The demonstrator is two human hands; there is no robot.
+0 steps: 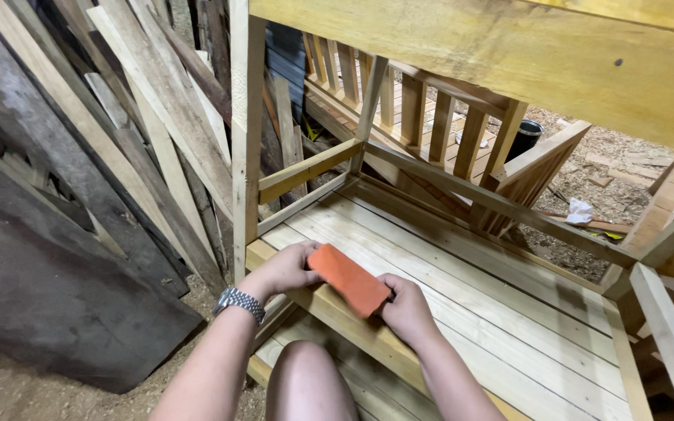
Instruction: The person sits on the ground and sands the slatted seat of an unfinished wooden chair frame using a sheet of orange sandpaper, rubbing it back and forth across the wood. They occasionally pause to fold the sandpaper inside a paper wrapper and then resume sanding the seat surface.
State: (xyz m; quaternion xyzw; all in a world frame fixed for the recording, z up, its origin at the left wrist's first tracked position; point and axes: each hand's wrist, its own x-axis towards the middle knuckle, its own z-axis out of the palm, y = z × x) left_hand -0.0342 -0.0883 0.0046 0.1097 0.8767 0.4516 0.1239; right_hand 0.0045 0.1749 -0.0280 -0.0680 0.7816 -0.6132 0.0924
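two bare hands on one orange block, a flat rectangular pad lying tilted across the front rail of a pale wooden frame. left hand grips the block's upper-left end, fingers curled together over the far edge, thumb side toward the wearer; a metal wristwatch sits on that wrist. right hand holds the lower-right end, fingers folded close and pressed against the block's edge, fingertips mostly hidden beneath it. block rests on the rail's top face, near its left end, just beside the upright corner post. behind the rail, a slatted floor of light planks runs back to a railing of short vertical balusters. a broad beam crosses overhead at upper right. to the left, weathered boards lean in a stack, with a dark slab lying against them on sawdust-strewn ground. a bare knee shows at bottom centre, between the forearms. a black bucket stands beyond the balusters.
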